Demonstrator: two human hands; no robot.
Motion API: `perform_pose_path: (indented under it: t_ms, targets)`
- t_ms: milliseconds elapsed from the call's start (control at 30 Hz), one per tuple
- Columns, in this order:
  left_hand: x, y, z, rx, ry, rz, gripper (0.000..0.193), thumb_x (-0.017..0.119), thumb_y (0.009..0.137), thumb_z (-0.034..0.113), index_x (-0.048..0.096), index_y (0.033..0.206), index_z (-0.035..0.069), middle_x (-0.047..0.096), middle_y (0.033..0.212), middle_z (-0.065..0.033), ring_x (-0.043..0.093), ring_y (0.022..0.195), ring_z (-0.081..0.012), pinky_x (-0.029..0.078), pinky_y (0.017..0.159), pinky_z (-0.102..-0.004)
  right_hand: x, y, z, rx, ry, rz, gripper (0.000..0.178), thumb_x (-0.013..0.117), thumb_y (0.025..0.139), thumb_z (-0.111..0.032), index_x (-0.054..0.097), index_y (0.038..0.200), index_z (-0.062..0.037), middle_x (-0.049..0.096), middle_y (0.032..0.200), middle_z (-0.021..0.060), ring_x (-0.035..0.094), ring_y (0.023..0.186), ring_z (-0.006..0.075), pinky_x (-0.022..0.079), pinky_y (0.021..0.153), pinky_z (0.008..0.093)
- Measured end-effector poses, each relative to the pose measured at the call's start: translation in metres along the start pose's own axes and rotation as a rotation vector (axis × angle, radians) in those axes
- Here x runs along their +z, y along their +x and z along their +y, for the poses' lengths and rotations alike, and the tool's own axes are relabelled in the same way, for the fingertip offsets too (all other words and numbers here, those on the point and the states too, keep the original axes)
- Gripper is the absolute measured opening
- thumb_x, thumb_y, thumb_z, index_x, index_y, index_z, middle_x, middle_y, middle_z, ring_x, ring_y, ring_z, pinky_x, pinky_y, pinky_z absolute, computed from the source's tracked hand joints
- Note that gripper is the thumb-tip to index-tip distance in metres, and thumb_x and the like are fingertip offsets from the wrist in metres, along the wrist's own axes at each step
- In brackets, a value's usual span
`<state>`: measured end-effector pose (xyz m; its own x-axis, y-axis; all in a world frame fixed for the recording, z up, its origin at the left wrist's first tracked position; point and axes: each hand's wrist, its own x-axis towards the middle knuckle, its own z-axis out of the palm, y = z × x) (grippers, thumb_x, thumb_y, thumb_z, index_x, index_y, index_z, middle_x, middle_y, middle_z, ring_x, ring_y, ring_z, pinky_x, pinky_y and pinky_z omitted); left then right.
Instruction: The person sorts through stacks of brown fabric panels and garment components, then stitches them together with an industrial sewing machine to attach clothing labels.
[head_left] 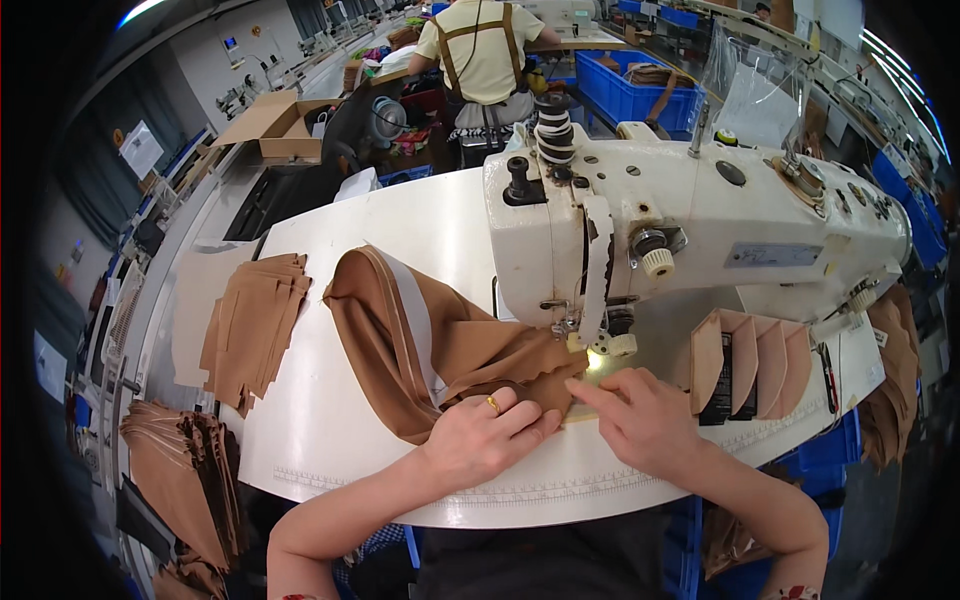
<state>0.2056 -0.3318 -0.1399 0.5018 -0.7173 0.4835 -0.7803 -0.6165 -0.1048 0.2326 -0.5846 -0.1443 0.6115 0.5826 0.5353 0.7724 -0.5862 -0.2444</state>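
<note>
A brown fabric piece (400, 345) with a white strip along one side lies bunched on the white sewing table (330, 470). Its right end reaches under the presser foot of a white sewing machine (640, 190), where a small lamp glows. My left hand (490, 435), with a ring on one finger, rests on the fabric's near edge, fingers bent and holding it. Close to the needle, my right hand (640, 420) is closed, thumb and index finger at the fabric's right edge. What lies under my left fingers is hidden.
Flat brown pieces (255, 320) are stacked on the left, with more brown fabric (185, 480) hanging below them. A pink divided holder (752, 365) stands right of my right hand. Behind the machine are a blue crate (640, 95) and a seated person (482, 60).
</note>
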Motion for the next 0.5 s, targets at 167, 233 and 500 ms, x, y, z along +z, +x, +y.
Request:
perform_pose_path:
  t_ms: [167,233,500]
  targets:
    - [0.004,0.003,0.004,-0.053,-0.046,0.029,0.028,0.071,0.08,0.017,0.073,0.107,0.011,0.063,0.103,0.0023,0.054,0.08,-0.0143,0.047,0.058,-0.0246,-0.005,0.0,-0.003,-0.101,-0.008,-0.095,0.043,0.068,0.076,-0.009,0.074,0.118,-0.0166,0.058,0.095,0.0006,0.061,0.081,0.0196,0.054,0.066,0.0318]
    - [0.003,0.004,0.005,-0.077,-0.074,0.04,0.027,0.071,0.08,0.017,0.073,0.107,0.011,0.065,0.107,0.0021,0.054,0.081,-0.0144,0.048,0.058,-0.0243,-0.007,0.0,-0.003,-0.06,0.007,-0.112,0.04,0.069,0.076,-0.01,0.075,0.115,-0.0178,0.058,0.095,0.0005,0.06,0.082,0.0198,0.053,0.068,0.0344]
    - [0.006,0.014,-0.011,-0.063,-0.066,0.071,0.024,0.082,0.074,0.02,0.079,0.097,0.013,0.072,0.106,0.0025,0.056,0.076,-0.0121,0.049,0.053,-0.0243,-0.002,0.011,0.002,-0.037,0.025,-0.107,0.04,0.07,0.077,-0.01,0.074,0.116,-0.017,0.057,0.089,0.0008,0.06,0.079,0.019,0.05,0.066,0.0343]
